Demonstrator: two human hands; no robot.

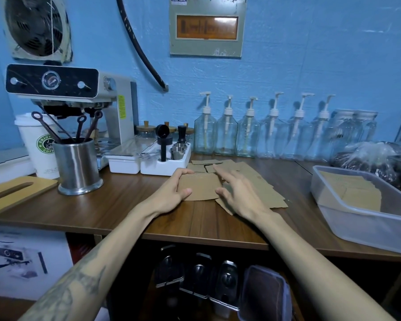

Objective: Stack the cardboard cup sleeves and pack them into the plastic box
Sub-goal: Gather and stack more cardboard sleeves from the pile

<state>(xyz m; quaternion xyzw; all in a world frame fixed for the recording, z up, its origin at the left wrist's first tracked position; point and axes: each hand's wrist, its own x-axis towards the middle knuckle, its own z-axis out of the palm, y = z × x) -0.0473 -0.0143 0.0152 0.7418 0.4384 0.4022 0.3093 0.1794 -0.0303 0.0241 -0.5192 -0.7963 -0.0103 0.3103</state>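
Blue walls back a brown wooden table (102,205) where loose cardboard cup sleeves (252,181) lie scattered near a small stack (200,186). The left hand (171,193) grips that stack's left edge, thumb on top, fingers curled round the far side. The right hand (239,193) hovers over the loose sleeves, fingers spread and released. Some sleeves already lie in the plastic box (366,228) at the right. To stack well, slide one sleeve at a time, square its edges against the held stack.

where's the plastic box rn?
In the head view, the plastic box sits on the counter's right edge, right of the loose sleeves, already holding some sleeves.
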